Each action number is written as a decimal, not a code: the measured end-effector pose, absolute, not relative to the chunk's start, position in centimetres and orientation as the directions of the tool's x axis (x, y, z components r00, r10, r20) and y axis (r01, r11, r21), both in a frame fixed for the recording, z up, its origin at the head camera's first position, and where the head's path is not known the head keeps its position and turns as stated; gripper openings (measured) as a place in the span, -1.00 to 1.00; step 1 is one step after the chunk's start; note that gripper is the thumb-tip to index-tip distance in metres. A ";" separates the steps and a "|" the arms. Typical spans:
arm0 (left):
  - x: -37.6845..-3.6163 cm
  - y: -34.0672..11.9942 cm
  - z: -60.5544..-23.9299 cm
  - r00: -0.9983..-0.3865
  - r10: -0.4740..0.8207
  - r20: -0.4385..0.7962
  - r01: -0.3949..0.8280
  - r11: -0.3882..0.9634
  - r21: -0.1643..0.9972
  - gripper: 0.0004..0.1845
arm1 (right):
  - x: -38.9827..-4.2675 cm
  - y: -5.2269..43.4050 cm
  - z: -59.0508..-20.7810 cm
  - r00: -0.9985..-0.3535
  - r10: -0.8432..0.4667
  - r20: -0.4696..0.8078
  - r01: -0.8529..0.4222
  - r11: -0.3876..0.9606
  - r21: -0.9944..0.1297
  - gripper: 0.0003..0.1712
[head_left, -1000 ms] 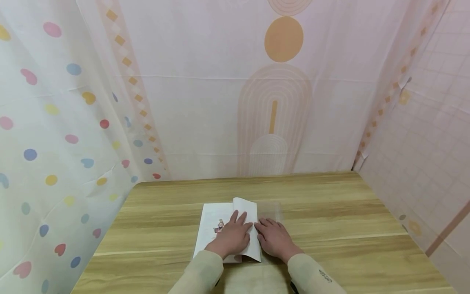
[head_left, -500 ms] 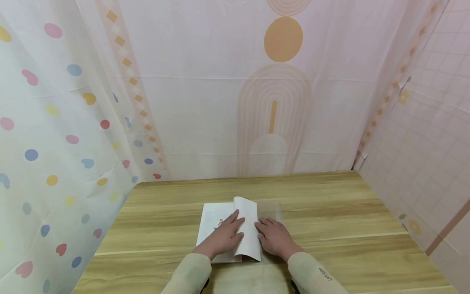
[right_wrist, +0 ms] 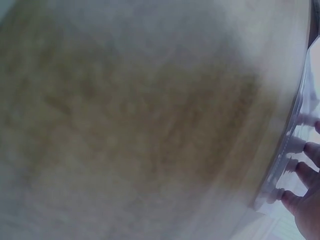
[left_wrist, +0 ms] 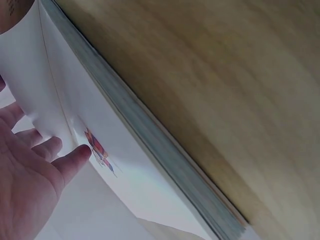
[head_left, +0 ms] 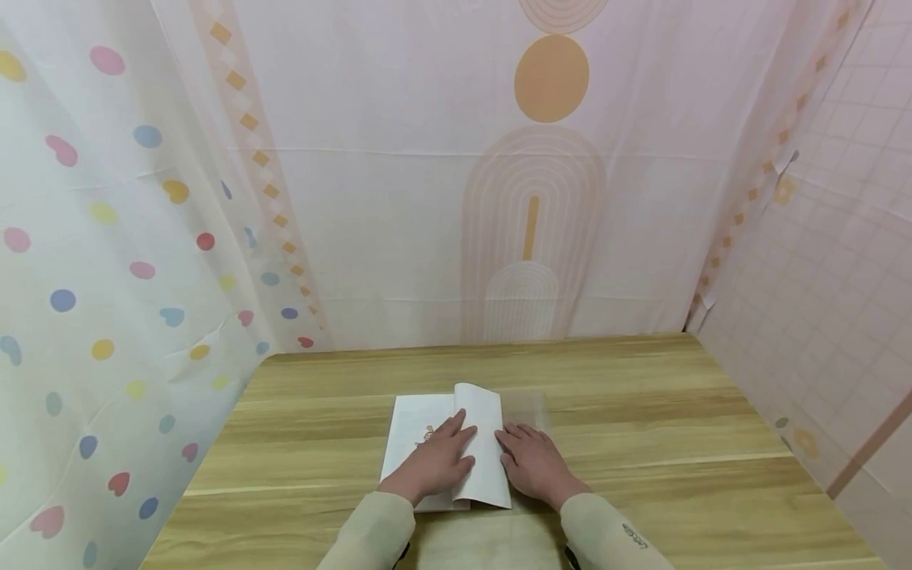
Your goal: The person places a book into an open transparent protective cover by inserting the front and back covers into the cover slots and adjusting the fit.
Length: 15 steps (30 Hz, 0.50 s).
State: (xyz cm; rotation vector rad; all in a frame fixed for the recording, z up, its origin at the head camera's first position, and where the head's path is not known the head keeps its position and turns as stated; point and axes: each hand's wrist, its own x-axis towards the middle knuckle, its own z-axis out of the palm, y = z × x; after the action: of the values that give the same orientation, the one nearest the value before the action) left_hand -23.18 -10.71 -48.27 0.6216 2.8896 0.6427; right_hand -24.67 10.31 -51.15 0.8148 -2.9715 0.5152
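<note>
Wooden table (head_left: 641,427), book's page-edges (left_wrist: 165,150) wrist-only

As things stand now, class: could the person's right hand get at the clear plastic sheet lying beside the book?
Probably yes. The right hand already rests flat on the clear plastic sheet, right of the book; nothing lies between them.

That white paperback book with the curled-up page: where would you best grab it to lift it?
Probably the white paperback book by its free left edge, coming from the left: the thick page block shows there, while the left hand and right hand cover the middle and right.
</note>
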 end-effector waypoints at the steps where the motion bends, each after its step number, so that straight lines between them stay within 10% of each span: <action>1: -23.2 -10.7 -48.2 -0.909 0.416 -0.024 0.368 0.828 0.423 -0.46 | -24.7 10.3 -51.2 -0.864 -0.493 0.105 -0.500 0.809 -0.311 -0.53; 15: -23.4 -10.1 -48.8 -0.911 0.412 -0.017 0.382 0.859 0.342 -0.45 | -24.7 10.3 -51.1 -0.878 -0.467 0.107 -0.471 0.801 -0.369 -0.52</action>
State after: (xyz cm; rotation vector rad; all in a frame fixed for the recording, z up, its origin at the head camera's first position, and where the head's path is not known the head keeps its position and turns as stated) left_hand -23.41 -10.11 -48.76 0.6299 2.9418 0.5126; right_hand -24.70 10.27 -51.15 0.7740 -2.9708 0.6129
